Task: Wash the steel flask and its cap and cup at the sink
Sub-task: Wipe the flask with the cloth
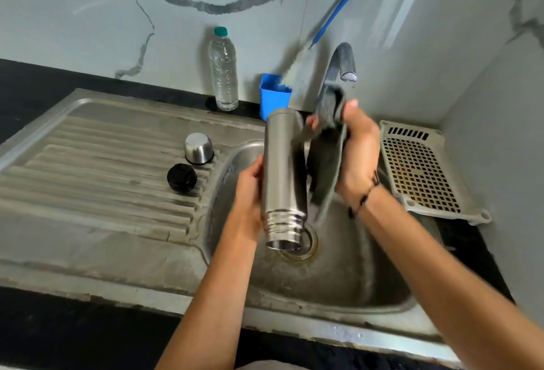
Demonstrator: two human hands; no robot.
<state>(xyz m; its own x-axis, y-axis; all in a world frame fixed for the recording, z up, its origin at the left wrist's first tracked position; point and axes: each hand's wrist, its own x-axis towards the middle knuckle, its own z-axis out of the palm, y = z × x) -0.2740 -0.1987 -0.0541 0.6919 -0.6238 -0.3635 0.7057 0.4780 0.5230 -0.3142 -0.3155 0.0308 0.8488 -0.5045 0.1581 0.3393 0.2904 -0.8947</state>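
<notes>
Over the sink: a person's two bare arms reach from the near edge.
Worktop point(35, 325): black, along the near and left edges.
Wall point(88, 31): pale marble-look panels with grey veins, meeting in a corner at far right.
Drainboard point(88, 169): dull, stained steel with long ribs, left of the basin.
Cap point(182, 177): round, black, ridged edge, on the ribs near the basin.
Cup point(198, 148): small brushed-steel cup, upside down, just beyond the cap.
Bottle point(223, 69): clear ribbed plastic with a teal lid, upright at the wall.
Left hand point(250, 193): curled round the lower half of the flask from the left.
Flask point(284, 175): brushed-steel cylinder held mouth down above the basin, threaded neck over the drain, base at the top.
Holder point(273, 98): blue plastic tub behind the flask.
Brush point(332, 16): blue handle leaning on the wall, pale bristles down in the holder.
Drain point(306, 247): round steel ring in the basin floor, partly behind the flask's mouth.
Cloth point(329, 149): grey, limp, hanging beside the flask's right side; whether it touches, I cannot tell.
Tap point(341, 63): curved steel spout above the cloth.
Right hand point(359, 151): fingers closed on the cloth, gripping it near the top; dark thread band at the wrist.
Basin point(338, 275): rounded steel bowl, scuffed and water-marked.
Tray point(421, 169): off-white plastic grid, tilted at the right of the sink.
</notes>
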